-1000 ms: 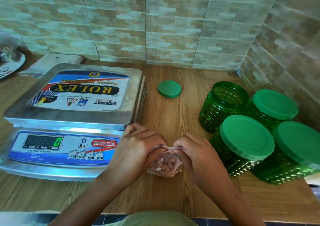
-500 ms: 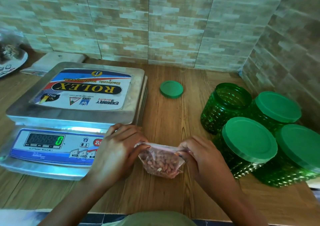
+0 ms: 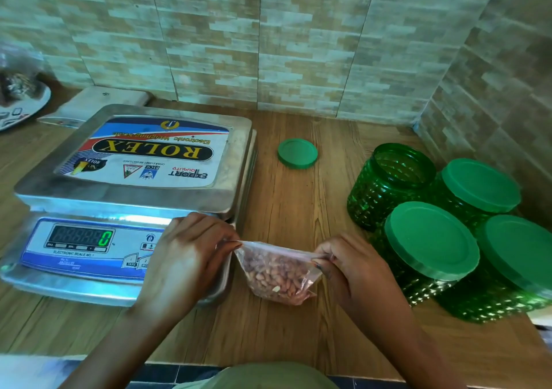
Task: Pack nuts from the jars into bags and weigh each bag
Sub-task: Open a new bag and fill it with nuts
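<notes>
Comparing with one second ago, the two hands have moved apart. Then they were close together over the bunched top of the bag. Now the left hand pinches the left end of the top edge and the right hand pinches the right end, so the edge is stretched into a straight line. Each grip is narrow, thumb against fingers, holding only the thin plastic.

The bag, partly filled with brown nuts, hangs from this edge just beside the front right corner of the scale. I cannot tell if its bottom touches the worktop.

I judge that this sliding apart was the closing of the seal, so the filling of this bag is finished. The display shows 0 and the platform carries nothing, so the weighing is not yet done. One jar stands open, its lid lying apart.
</notes>
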The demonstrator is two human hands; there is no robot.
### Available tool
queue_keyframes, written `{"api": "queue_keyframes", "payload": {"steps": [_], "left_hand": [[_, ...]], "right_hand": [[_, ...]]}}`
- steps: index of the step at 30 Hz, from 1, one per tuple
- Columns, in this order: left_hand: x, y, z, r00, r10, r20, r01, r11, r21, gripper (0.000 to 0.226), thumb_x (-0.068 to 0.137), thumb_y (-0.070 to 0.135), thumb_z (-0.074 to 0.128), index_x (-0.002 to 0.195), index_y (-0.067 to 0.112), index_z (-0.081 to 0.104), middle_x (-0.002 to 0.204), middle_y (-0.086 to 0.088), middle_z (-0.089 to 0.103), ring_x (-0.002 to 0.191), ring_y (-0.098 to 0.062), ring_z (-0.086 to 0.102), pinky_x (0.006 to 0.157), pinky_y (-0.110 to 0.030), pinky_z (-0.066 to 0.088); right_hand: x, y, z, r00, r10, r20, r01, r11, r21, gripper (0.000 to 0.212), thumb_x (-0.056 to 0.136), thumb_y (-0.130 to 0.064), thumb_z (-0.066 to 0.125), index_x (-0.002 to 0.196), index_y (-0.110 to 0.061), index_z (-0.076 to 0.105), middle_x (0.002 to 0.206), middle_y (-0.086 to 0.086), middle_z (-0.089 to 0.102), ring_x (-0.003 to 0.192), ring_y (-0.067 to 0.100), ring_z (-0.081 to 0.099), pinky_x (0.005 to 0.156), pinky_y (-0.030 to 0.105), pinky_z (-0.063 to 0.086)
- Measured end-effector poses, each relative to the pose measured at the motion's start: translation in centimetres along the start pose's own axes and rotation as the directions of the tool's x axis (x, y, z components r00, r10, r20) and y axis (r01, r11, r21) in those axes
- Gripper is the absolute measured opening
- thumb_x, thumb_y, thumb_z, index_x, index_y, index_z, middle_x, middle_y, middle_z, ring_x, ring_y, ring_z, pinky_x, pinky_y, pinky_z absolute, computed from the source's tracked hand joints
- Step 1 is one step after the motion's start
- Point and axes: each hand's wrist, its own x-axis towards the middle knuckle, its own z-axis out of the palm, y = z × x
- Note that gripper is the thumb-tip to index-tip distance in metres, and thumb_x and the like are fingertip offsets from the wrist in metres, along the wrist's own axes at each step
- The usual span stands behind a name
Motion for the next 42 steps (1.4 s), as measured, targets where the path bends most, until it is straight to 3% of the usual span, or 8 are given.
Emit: {"api": "queue_keyframes", "payload": {"steps": [5, 10, 16, 19, 24, 28, 32, 42], "left_hand": [[-1.0, 0.2, -0.1, 0.975, -0.181, 0.131, 0.216, 0.907, -0.360, 0.017, 0.089, 0.036, 0.058, 0.103, 0.027, 0.060, 0.093, 0.016, 0.065, 0.079, 0.004, 0.062, 0.070, -0.020, 0.051], [-1.4, 1.2, 0.4, 0.946, -0.247, 0.209, 0.318, 0.829, -0.460, 0.022, 0.081, 0.021, 0.070, 0.102, 0.024, 0.063, 0.086, 0.017, 0.070, 0.079, 0.009, 0.065, 0.068, -0.005, 0.048], [-0.5, 1.9, 1.0, 0.950, -0.275, 0.151, 0.313, 0.819, -0.480, 0.010, 0.084, 0.021, 0.058, 0.085, 0.014, 0.066, 0.075, 0.014, 0.069, 0.074, 0.007, 0.064, 0.062, -0.009, 0.048], [0.2, 2.5, 1.1, 0.939, -0.314, 0.137, 0.334, 0.748, -0.574, 0.003, 0.086, 0.018, 0.063, 0.086, 0.017, 0.065, 0.082, 0.017, 0.069, 0.076, 0.006, 0.065, 0.065, -0.007, 0.047], [0.5, 2.8, 1.2, 0.876, -0.317, 0.363, 0.458, 0.311, -0.833, 0.066, 0.069, 0.019, 0.080, 0.126, 0.021, 0.046, 0.112, 0.002, 0.067, 0.105, -0.010, 0.063, 0.088, -0.022, 0.050], [0.0, 2.2, 0.9, 0.850, -0.200, 0.487, 0.526, 0.312, -0.791, 0.081, 0.059, 0.036, 0.079, 0.129, 0.033, 0.040, 0.121, 0.016, 0.061, 0.113, -0.007, 0.058, 0.088, -0.022, 0.049], [0.3, 1.2, -0.1, 0.865, -0.199, 0.461, 0.501, 0.288, -0.816, 0.060, 0.060, 0.032, 0.079, 0.114, 0.025, 0.056, 0.110, 0.007, 0.068, 0.103, -0.011, 0.064, 0.083, -0.023, 0.050], [2.2, -6.3, -5.9, 0.869, -0.384, 0.311, 0.439, 0.308, -0.844, 0.046, 0.058, 0.030, 0.085, 0.094, 0.011, 0.065, 0.088, -0.001, 0.074, 0.081, -0.012, 0.069, 0.069, -0.020, 0.054]], "right_hand": [[-0.3, -0.3, 0.0, 0.984, 0.153, 0.096, -0.167, 0.971, 0.170, 0.011, 0.086, -0.039, 0.054, 0.096, -0.034, 0.052, 0.090, -0.021, 0.051, 0.085, -0.006, 0.050, 0.067, 0.009, 0.039], [-1.0, 0.2, 2.9, 0.860, 0.315, 0.401, -0.458, 0.822, 0.338, 0.113, 0.052, -0.033, 0.088, 0.139, -0.041, 0.016, 0.116, -0.037, 0.033, 0.105, -0.023, 0.039, 0.084, -0.002, 0.034], [-2.1, 1.0, 7.3, 0.859, 0.407, 0.311, -0.510, 0.732, 0.451, 0.048, 0.056, -0.035, 0.088, 0.090, -0.044, 0.057, 0.092, -0.027, 0.063, 0.093, -0.015, 0.056, 0.084, 0.016, 0.050], [-1.9, 1.2, 7.3, 0.866, 0.431, 0.256, -0.499, 0.694, 0.519, 0.045, 0.054, -0.036, 0.088, 0.090, -0.038, 0.060, 0.091, -0.026, 0.066, 0.091, -0.009, 0.061, 0.081, 0.017, 0.052], [-1.1, 0.5, 5.0, 0.901, 0.400, 0.168, -0.413, 0.671, 0.616, 0.060, 0.053, -0.001, 0.089, 0.097, -0.028, 0.059, 0.101, -0.032, 0.064, 0.092, -0.006, 0.063, 0.075, 0.010, 0.049], [0.0, -0.9, 3.3, 0.901, 0.402, 0.165, -0.402, 0.625, 0.670, 0.061, 0.040, -0.021, 0.093, 0.092, -0.025, 0.060, 0.091, -0.027, 0.068, 0.086, -0.004, 0.065, 0.066, 0.012, 0.051], [1.8, -3.2, 1.8, 0.902, 0.351, 0.251, -0.411, 0.520, 0.749, 0.056, 0.047, 0.012, 0.084, 0.089, -0.017, 0.060, 0.084, -0.017, 0.072, 0.080, 0.002, 0.068, 0.058, 0.015, 0.052], [10.2, -10.0, 3.9, 0.918, 0.222, 0.329, -0.388, 0.330, 0.861, 0.056, 0.050, 0.006, 0.068, 0.101, -0.010, 0.053, 0.081, -0.010, 0.074, 0.073, 0.005, 0.069, 0.054, 0.016, 0.052]]}}
